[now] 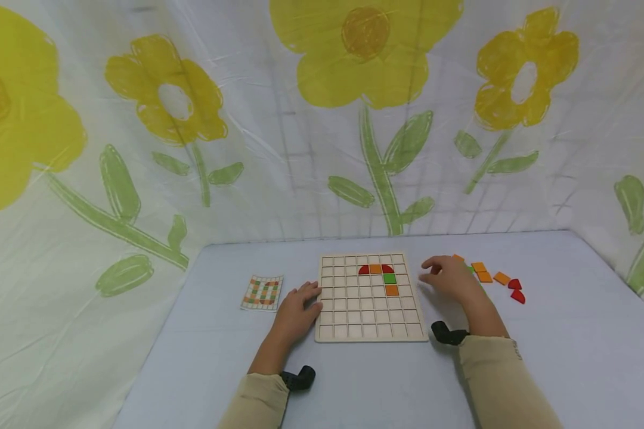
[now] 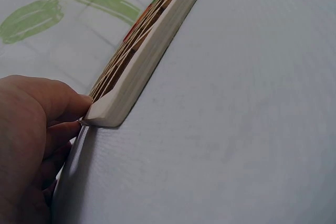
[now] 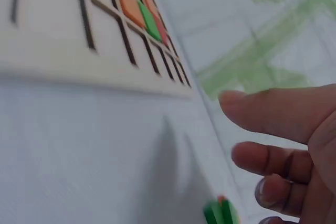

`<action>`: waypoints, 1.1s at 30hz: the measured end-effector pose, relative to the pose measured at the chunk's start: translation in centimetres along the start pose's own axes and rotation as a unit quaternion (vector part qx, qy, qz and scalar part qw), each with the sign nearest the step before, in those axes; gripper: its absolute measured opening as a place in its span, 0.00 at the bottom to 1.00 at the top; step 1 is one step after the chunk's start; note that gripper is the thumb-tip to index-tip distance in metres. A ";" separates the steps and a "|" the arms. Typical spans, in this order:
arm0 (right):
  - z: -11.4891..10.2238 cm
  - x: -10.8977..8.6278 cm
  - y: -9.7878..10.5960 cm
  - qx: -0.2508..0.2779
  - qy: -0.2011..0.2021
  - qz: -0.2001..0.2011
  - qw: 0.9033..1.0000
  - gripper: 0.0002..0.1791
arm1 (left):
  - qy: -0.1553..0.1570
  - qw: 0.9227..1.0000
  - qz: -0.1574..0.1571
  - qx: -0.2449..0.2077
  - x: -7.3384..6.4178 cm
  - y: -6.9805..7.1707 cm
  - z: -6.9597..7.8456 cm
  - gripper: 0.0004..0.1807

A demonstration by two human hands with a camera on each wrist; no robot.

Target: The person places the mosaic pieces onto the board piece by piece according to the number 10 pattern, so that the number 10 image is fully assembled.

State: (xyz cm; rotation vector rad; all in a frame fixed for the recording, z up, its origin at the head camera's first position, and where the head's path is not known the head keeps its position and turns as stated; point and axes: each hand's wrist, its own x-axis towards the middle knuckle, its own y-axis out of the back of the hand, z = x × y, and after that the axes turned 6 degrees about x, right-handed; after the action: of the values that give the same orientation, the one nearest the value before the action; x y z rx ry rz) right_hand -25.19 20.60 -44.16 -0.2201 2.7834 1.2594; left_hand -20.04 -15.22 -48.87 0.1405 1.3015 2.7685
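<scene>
A pale wooden grid board (image 1: pixel 354 319) lies flat on the table. On its upper right part sit two red rounded tiles with an orange square (image 1: pixel 375 269) between them, and below the right one a green square (image 1: pixel 389 278) and another orange square (image 1: pixel 392 290). My left hand (image 1: pixel 294 314) rests at the board's left edge, its thumb (image 2: pixel 73 102) touching the rim. Right of the board, my right hand (image 1: pixel 452 280) hovers with loosely bent fingers. In the right wrist view nothing shows between its thumb (image 3: pixel 268 108) and fingers.
Loose orange tiles (image 1: pixel 485 277) and two red rounded tiles (image 1: pixel 517 296) lie beyond my right hand, with green pieces (image 3: pixel 220 211) partly hidden by it. A patterned card (image 1: pixel 262 293) lies left of the board. A flower-painted curtain (image 1: pixel 300 196) stands behind the table.
</scene>
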 end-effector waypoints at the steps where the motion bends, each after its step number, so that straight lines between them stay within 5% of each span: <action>1: 0.5 -0.1 0.5 0.003 -0.009 0.009 1.000 0.22 | 0.000 1.000 0.000 0.001 0.0 0.0 0.0 0.21; 8: 3.9 -1.0 3.1 0.019 -0.052 0.035 0.998 0.30 | -0.005 1.000 0.003 0.005 0.0 0.0 -0.1 0.21; 15: 5.2 -1.0 3.3 0.023 -0.097 0.021 0.995 0.33 | 0.000 1.000 0.004 0.007 0.0 -0.1 -0.2 0.21; 33: 5.1 -0.8 2.6 0.008 -0.064 0.032 0.997 0.28 | -0.003 1.000 0.001 0.008 0.1 -0.1 -0.2 0.22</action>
State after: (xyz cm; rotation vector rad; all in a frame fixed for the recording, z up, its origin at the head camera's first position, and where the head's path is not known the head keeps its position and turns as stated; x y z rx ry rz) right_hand -24.76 26.17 -45.47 -0.0464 2.7096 1.2189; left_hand -20.15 -15.29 -49.08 0.1509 1.3227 2.7577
